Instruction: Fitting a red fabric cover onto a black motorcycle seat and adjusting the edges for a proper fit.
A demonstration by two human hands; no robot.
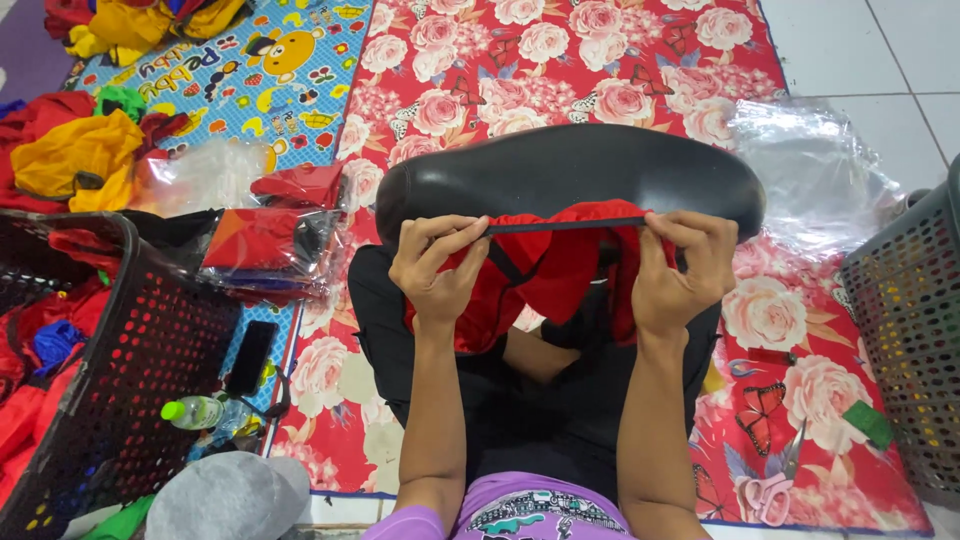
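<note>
Pinching a black strap (565, 225) taut, the left hand (437, 268) and right hand (680, 272) grip a red garment (545, 275) over the lap; at twelve o'clock beyond lies a black oval board (570, 170), then the floral mat (520, 60).

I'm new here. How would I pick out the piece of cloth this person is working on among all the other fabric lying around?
Start at the long black cushion lying across the red rose-patterned mat. Just in front of it, the left hand and right hand stretch a red garment by its black band. Unlike the bagged red pieces and the basket heaps, it alone is held up and pulled taut.
</note>
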